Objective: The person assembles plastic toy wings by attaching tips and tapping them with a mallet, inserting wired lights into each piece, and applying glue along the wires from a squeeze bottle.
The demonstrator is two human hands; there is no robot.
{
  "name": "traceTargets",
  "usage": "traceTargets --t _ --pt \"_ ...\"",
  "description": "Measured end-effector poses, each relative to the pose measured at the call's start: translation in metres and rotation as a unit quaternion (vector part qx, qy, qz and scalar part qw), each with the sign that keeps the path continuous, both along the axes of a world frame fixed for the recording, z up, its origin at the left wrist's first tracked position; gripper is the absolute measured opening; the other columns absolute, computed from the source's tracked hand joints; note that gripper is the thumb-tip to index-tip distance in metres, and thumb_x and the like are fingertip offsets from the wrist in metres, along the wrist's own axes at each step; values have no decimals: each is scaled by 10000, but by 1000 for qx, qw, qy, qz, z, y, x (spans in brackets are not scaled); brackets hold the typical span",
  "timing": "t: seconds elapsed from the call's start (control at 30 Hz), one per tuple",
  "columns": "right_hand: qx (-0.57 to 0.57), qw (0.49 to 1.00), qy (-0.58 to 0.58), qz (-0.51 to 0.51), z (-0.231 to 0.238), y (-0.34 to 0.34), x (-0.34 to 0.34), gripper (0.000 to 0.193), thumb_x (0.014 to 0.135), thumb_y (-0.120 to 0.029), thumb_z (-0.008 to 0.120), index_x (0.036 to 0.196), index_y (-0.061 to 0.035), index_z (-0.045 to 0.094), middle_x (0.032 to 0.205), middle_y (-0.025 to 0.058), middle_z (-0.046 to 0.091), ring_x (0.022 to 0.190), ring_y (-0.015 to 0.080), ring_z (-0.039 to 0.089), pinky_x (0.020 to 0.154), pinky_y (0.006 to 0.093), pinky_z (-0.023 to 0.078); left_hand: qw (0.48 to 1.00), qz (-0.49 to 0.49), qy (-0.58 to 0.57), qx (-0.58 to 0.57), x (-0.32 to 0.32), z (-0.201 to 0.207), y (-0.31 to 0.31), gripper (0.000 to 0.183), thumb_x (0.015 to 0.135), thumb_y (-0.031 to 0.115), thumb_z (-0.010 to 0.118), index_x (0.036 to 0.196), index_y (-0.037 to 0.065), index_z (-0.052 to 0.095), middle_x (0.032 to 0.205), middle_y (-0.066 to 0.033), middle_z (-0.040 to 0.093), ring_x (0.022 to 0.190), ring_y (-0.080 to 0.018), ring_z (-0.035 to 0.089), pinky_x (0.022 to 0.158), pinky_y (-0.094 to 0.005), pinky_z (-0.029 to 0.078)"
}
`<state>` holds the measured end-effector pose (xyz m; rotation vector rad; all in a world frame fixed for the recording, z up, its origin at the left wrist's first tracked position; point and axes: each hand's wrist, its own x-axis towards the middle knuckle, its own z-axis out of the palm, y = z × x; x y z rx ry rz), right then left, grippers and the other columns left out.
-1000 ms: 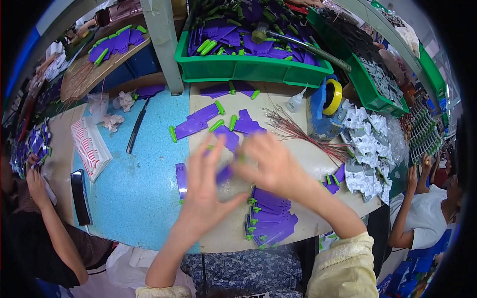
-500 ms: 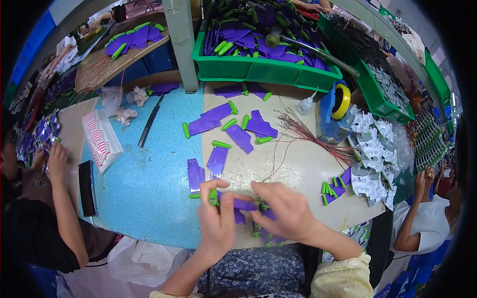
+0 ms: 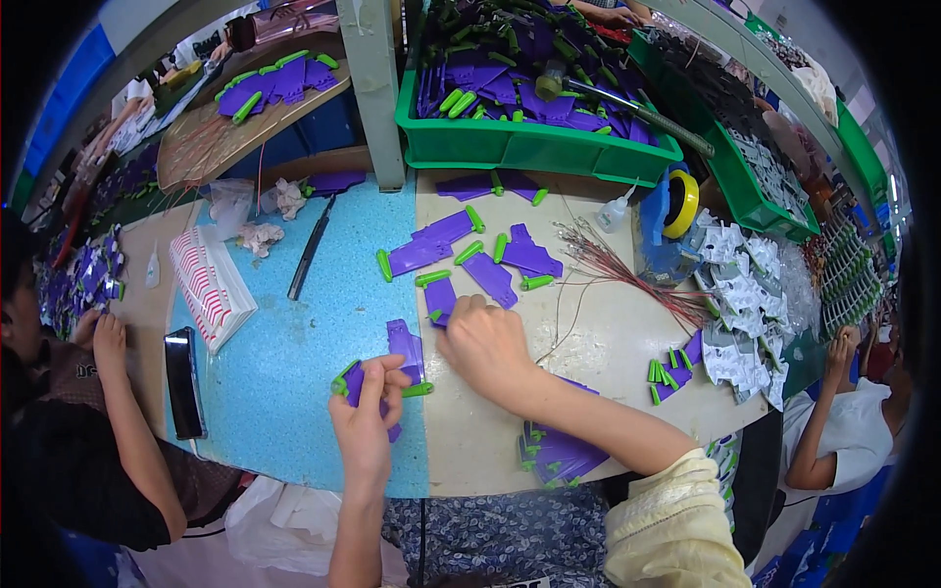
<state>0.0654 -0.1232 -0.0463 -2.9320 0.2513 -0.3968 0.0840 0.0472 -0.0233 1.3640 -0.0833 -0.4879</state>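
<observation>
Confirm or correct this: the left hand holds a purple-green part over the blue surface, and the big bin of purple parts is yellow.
Wrong colour: the big bin is green, as the head view shows. The left hand does hold a purple-green part over the blue surface.

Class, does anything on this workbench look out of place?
Perhaps two things: a hammer lies on the purple parts in the green bin, a tool among loose pieces; and crumpled tissues lie near the blue surface's far left corner, like litter.
</observation>
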Motion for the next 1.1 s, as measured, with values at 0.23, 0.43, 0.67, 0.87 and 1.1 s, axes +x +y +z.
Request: traceTargets --t 0.23,0.43,0.67,0.87,1.1 --pt "-2 990 -71 121 4 -33 -44 234 782 -146 694 867 1 533 741 138 588 607 311 645 497 402 501 991 -16 98 -87 -18 1 -22 499 1059 274 453 1349 -132 437 1310 -280 576 1189 -302 617 630 -228 409" --pt "132 960 -120 215 71 1 -98 174 780 -111 669 913 -28 593 711 54 535 573 192 598 499 335 491 967 -65 191 -154 -26 27 -35 497 1069 420 367 1228 -26 519 1186 -240 644 1096 -295 658 827 -353 570" --pt "-78 946 -176 260 88 -19 -96 286 787 -142 686 1027 7 641 770 21 559 642 169 569 575 295 467 989 -74 72 -102 -43 24 -35 405 1076 346 398 962 1 578 980 -209 709 862 -216 708 705 -292 567" --pt "132 974 -180 50 58 -88 -78 118 883 -53 624 975 16 599 660 124 513 573 283 554 549 394 452 800 -4 -418 430 -17 4 -4 257 881 184 701 885 -23 548 789 -163 535 692 -323 570 619 -434 441" --pt "209 968 -92 -107 9 -134 -17 271 778 -197 786 725 12 622 698 197 599 668 404 605 641 484 465 878 -24 -332 345 13 -11 -2 293 763 3 770 901 8 512 754 -95 543 661 -259 540 628 -365 446"
